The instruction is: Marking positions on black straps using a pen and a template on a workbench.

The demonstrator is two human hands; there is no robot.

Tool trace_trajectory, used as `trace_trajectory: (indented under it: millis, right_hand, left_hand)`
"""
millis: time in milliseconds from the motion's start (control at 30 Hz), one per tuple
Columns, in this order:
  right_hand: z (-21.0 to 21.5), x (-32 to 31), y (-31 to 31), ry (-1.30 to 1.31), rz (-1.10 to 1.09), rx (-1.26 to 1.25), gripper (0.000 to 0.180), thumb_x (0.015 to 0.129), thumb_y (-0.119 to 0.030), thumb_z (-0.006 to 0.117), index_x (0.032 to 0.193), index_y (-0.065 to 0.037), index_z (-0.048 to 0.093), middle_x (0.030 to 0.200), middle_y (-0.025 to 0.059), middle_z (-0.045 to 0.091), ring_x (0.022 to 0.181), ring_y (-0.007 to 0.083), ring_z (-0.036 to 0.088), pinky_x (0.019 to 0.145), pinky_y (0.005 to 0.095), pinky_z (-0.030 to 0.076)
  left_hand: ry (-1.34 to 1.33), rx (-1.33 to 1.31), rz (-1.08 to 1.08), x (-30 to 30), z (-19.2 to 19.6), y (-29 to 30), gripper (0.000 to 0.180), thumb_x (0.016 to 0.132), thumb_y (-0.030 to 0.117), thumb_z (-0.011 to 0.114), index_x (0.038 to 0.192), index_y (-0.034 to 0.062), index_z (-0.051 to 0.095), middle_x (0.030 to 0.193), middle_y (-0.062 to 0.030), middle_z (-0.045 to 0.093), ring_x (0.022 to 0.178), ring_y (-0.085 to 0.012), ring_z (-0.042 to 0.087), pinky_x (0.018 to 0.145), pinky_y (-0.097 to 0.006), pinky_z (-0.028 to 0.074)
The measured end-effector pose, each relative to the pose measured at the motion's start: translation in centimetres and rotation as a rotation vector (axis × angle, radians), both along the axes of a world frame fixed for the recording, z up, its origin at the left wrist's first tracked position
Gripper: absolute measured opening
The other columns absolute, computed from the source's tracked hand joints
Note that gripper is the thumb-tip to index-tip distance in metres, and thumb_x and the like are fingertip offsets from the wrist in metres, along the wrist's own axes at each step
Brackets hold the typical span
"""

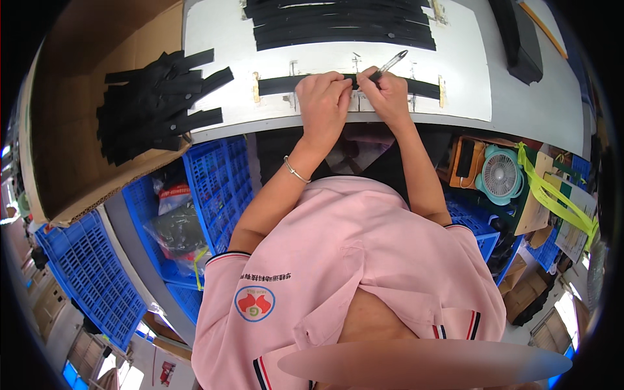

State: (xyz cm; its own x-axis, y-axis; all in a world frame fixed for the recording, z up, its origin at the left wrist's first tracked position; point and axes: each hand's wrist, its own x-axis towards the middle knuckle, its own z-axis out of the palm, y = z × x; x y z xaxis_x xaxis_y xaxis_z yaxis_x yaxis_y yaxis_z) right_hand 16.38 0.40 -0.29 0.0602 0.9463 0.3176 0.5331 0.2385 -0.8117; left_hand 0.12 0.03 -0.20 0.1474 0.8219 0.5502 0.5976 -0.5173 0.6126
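A black fabric strip (278, 86) lies flat across a white board (465, 71), between two tape marks. My left hand (322, 104) rests on the strip near its middle, fingers bent and pressed down on it. Right beside it, my right hand (388, 97) grips a pen (394, 60) with a clear barrel and a black end. The pen slants up to the right; its tip is low, at the strip between both hands. Dark marks are drawn on the board above and below the strip.
Several black strips (341, 26) lie stacked along the board's far side. On the left, a cardboard box (84, 39) holds a heap of black strips (153, 97). Blue crates (221, 188) stand below the table edge. A small green fan (502, 174) sits at lower right.
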Motion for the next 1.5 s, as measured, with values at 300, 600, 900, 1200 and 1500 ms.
trace_trajectory:
  millis: [300,600,900,1200,1500]
  right_hand:
    - [3.0,5.1,-2.5,0.373,-0.220,-0.073,0.011,0.096,-0.007,0.062,0.093,0.000,0.070,0.079,0.0007,0.067,0.072,0.0071,0.059,0.067,0.0229,0.047]
    - [1.0,9.5,-2.8,0.222,-0.226,-0.116,0.016,0.097,-0.009,0.063,0.090,0.005,0.062,0.086,0.0014,0.065,0.076,0.0068,0.057,0.071,0.0224,0.047]
    - [0.9,9.4,-2.7,0.191,-0.181,-0.100,0.020,0.099,-0.014,0.063,0.093,0.005,0.066,0.086,0.0054,0.068,0.075,0.0107,0.062,0.070,0.0260,0.049]
    - [0.9,9.2,-2.8,0.066,-0.217,-0.083,0.019,0.098,-0.014,0.064,0.091,0.004,0.067,0.082,0.0079,0.069,0.072,0.0145,0.066,0.068,0.0277,0.050]
    - [0.2,10.2,-3.0,0.127,-0.103,-0.074,0.017,0.095,-0.014,0.064,0.086,0.001,0.067,0.070,0.0073,0.066,0.064,0.0129,0.062,0.062,0.0288,0.048]
  left_hand:
    - [0.012,0.025,-0.012,-0.2,0.0,-0.1,0.013,0.080,0.006,0.078,0.092,0.0075,0.074,0.098,-0.0031,0.069,0.096,-0.0255,0.061,0.091,-0.041,0.042]
    - [-0.002,-0.030,-0.061,1.8,0.6,-0.1,0.011,0.081,0.008,0.077,0.091,0.0075,0.074,0.100,-0.0037,0.069,0.097,-0.0263,0.061,0.091,-0.042,0.042]
    - [-0.038,-0.046,-0.238,9.0,0.6,0.8,0.014,0.081,0.013,0.079,0.094,0.0083,0.076,0.102,-0.0023,0.070,0.102,-0.0238,0.060,0.092,-0.039,0.041]
    - [0.001,-0.055,-0.220,9.4,0.0,0.8,0.012,0.080,0.012,0.080,0.090,0.0080,0.074,0.102,-0.0022,0.069,0.101,-0.0242,0.060,0.092,-0.039,0.041]
    - [-0.021,-0.057,-0.226,9.6,0.0,0.8,0.013,0.078,0.011,0.080,0.089,0.0080,0.074,0.103,-0.0018,0.069,0.102,-0.0238,0.060,0.093,-0.039,0.040]
